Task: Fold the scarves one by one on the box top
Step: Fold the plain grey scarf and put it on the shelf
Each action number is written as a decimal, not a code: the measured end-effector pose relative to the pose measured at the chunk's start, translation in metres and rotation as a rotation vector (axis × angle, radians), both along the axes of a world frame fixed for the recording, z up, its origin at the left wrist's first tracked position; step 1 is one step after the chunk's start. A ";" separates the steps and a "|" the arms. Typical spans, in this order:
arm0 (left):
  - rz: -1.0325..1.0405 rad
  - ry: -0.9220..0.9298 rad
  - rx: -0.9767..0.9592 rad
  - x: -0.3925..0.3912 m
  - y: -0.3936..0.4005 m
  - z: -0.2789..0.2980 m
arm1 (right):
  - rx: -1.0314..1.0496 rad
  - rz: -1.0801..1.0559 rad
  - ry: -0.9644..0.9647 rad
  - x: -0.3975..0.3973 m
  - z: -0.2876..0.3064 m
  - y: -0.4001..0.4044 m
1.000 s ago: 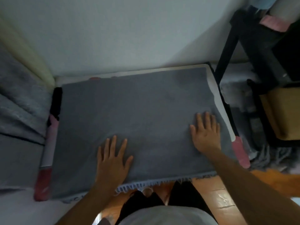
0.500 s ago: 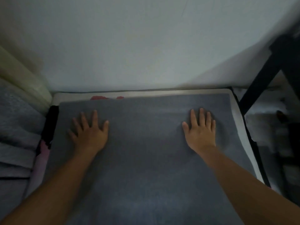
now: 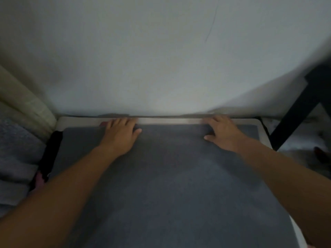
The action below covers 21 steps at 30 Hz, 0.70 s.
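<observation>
"Where is the scarf?"

"The grey scarf point(image 3: 170, 176) lies flat on the box top point(image 3: 172, 120), by the wall point(image 3: 161, 59)."

"What are the hands doing?"

"The left hand point(image 3: 120, 136) and right hand point(image 3: 223, 134) are at its far edge. Their fingers bend over it, but I cannot tell if they grip. I think a fold comes next: pinch that edge and pull it back, evenly."

Dim, soft, blurred picture; wide-angle bending at the edges.
</observation>
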<state>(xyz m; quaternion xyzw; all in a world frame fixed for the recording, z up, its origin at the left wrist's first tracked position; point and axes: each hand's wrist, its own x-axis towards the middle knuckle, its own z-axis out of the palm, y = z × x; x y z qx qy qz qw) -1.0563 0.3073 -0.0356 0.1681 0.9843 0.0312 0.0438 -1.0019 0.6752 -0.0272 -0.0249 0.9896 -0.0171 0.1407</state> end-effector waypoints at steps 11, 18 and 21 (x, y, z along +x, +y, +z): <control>-0.093 -0.293 0.100 -0.025 0.042 0.021 | 0.088 -0.053 0.123 0.022 0.039 -0.002; -0.146 0.148 0.025 0.049 0.068 0.003 | -0.077 0.150 0.410 0.076 -0.006 -0.103; -0.093 -0.040 0.018 0.079 0.064 -0.019 | -0.129 0.093 0.175 0.094 -0.027 -0.124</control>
